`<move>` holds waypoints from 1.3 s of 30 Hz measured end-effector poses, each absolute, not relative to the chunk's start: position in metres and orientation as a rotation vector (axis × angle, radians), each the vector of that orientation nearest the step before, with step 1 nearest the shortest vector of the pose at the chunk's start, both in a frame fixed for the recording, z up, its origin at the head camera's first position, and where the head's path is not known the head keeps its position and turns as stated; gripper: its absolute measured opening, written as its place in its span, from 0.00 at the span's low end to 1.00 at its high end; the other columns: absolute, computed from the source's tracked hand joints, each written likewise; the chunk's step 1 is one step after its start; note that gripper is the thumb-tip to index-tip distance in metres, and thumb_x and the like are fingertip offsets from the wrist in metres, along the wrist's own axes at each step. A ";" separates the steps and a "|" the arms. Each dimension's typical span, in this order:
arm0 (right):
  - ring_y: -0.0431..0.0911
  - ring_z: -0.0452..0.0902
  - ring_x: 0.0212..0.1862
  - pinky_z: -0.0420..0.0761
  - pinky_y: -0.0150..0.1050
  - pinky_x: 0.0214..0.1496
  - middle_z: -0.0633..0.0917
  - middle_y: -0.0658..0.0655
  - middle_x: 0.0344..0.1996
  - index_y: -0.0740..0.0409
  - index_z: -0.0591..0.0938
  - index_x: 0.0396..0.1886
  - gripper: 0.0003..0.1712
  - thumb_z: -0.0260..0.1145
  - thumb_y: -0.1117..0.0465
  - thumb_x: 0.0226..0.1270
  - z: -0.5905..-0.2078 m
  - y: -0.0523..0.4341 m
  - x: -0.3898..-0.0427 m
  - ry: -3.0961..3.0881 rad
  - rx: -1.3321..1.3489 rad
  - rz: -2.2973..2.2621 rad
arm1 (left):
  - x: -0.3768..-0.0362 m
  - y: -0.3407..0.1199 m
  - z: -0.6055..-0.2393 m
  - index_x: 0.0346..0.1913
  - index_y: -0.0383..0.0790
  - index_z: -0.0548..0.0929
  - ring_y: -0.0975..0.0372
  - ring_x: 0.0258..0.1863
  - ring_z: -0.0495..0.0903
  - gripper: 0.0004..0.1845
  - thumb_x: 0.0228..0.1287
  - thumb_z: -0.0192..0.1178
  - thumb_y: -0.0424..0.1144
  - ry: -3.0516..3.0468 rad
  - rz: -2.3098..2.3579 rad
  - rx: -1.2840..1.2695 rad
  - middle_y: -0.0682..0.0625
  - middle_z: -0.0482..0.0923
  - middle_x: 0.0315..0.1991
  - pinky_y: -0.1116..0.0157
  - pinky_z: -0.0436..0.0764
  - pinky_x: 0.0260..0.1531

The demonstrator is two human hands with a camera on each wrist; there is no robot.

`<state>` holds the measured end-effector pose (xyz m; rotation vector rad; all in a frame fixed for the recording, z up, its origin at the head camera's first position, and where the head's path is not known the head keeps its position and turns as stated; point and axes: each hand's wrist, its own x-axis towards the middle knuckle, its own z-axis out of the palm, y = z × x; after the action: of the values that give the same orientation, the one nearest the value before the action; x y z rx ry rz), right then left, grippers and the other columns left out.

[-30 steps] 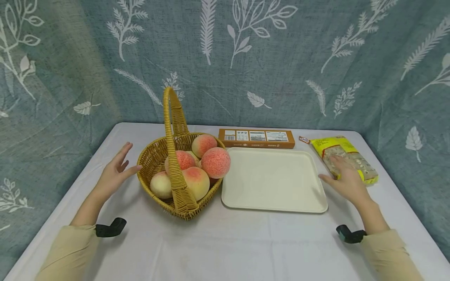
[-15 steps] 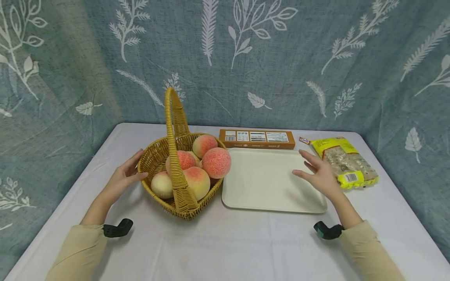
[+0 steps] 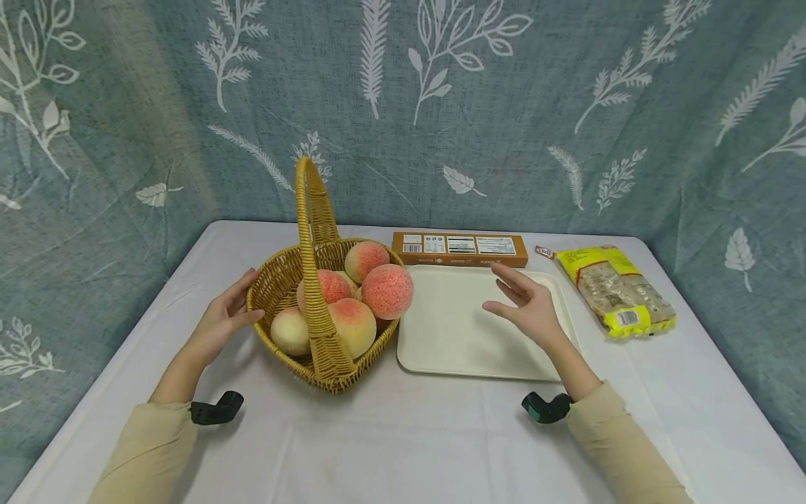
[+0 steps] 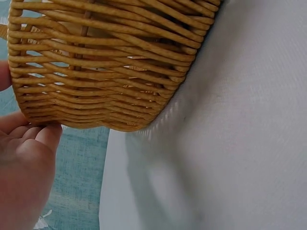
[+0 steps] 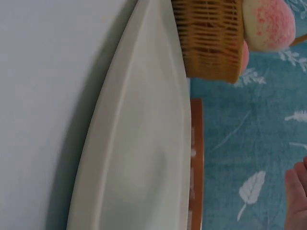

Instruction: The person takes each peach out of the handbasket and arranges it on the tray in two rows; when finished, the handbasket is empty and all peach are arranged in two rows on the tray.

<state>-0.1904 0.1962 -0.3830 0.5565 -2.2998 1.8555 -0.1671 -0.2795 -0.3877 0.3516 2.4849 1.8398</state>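
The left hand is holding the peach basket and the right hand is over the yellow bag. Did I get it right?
Not quite: the right hand is over the pale tray, not the yellow bag, as the head view shows. The left hand is indeed holding the peach basket.

At the left fingers [image 3: 239, 288], the basket [image 3: 279, 271] is golden tan in an over-and-under weave; just right of them, the peaches [image 3: 387, 290] blush from pale cream to speckled coral. Under the right fingers [image 3: 513, 276], the tray [image 3: 450, 329] is plain off-white. Past these, the box [image 3: 460, 250] is orange-brown with white label panels; to their right, the bag [image 3: 620, 287] is bright yellow with a grey-beige middle. Beyond all the fingers, the blue-green curtain [image 3: 397, 154] bears white leaf sprigs.
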 end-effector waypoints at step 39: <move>0.56 0.61 0.71 0.68 0.38 0.67 0.64 0.66 0.71 0.70 0.62 0.72 0.49 0.74 0.77 0.50 -0.378 0.084 -0.205 -2.342 0.956 2.050 | -0.167 -0.283 -0.397 0.74 0.25 0.37 0.44 0.75 0.36 0.40 0.66 0.48 0.19 2.234 2.092 0.354 0.30 0.30 0.75 0.78 0.62 0.63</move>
<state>-0.2054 0.0841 -0.3777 0.9564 -2.3417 2.0500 -0.1675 -0.2828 -0.3967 0.3537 2.2341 2.0918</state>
